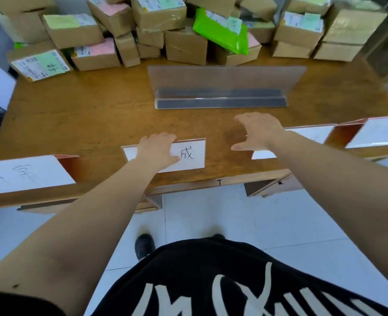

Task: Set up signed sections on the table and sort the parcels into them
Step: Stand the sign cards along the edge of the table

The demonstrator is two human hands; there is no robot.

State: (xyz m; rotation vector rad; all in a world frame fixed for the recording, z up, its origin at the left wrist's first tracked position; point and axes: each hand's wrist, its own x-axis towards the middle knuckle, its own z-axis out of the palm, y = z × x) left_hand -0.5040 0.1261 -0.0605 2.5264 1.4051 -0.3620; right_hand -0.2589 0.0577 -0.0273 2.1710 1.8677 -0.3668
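White floor tiles (211, 213) run under a broad brown wooden counter (86, 115), which fills the view from nine to three o'clock. Along its far edge, from about ten to two o'clock, lies a heap of brown cardboard parcels (184, 45) with pink and green labels, one bright green plastic mailer (220, 35) lying among them at twelve o'clock. None sits in a section yet, so sorting looks unstarted.

Just past the centre stands a long clear acrylic divider (222, 87) on its grey base, well apart from the near edge.

Along the near edge stands a row of white card signs. One handwritten sign (29, 173) stands at nine o'clock, a blank-looking sign (379, 133) at three, another partly hidden sign (311, 133) behind the right forearm.

At the centre, the left hand (156, 151) grips the top edge of a small white sign with a black character (189, 155), fingers curled over it and thumb on its face. The right hand (259, 131) hovers at one o'clock, fingers spread and released, holding nothing.

Judging by this, signs are nearly placed; the divider looks yet to be positioned.
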